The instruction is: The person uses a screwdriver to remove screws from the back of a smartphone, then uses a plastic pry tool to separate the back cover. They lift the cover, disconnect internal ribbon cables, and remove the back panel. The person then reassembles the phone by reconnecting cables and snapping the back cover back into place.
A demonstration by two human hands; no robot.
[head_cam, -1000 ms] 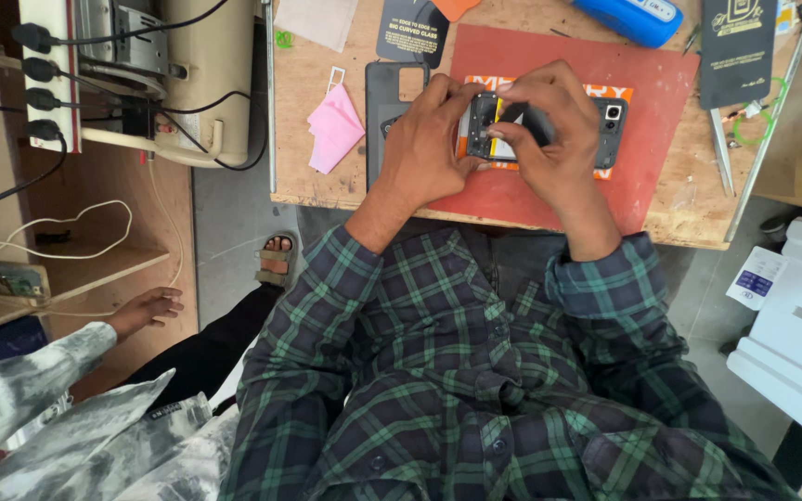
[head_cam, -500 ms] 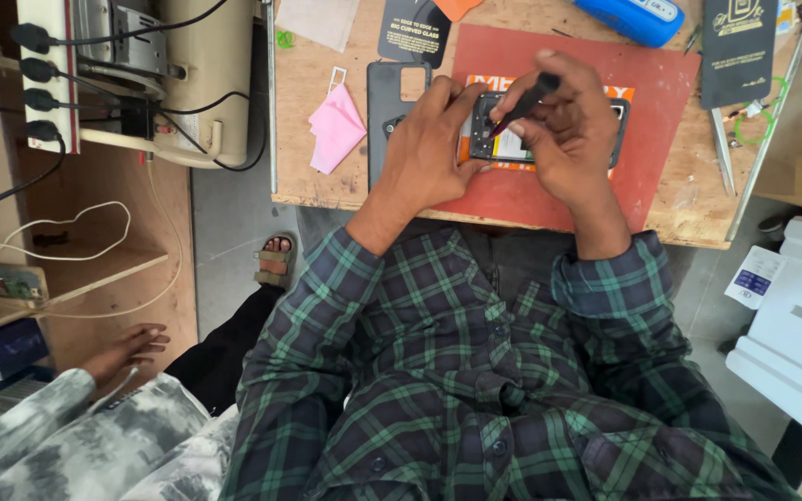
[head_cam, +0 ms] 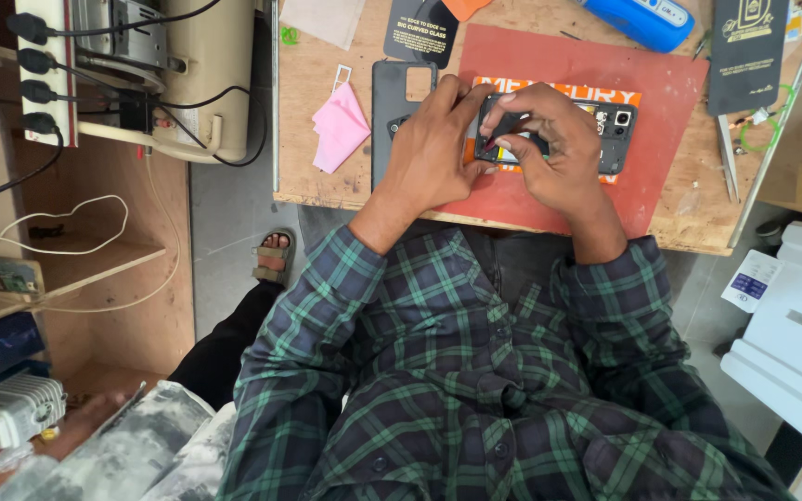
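This is a small phone repair workshop: a worn wooden surface [head_cam: 327, 186] with a red work mat [head_cam: 661, 102], an opened phone [head_cam: 605, 134], tweezers [head_cam: 728, 158] and a power strip [head_cam: 44, 65].

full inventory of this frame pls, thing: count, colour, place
opened phone: 1, dark, on the red mat, under both hands
red mat: 1, red, middle of the wooden table
phone back cover: 1, dark grey, left of the mat
pink cloth: 1, pink, table's left part
blue case: 1, blue, top edge
dark packets: 2, black, top middle and top right
tweezers: 1, metal, right of the mat
power strip: 1, white, black plugs, top left
sandalled foot: 1, on the floor below the table
left hand: 1, resting on the phone's left end
right hand: 1, fingers pinching at the phone
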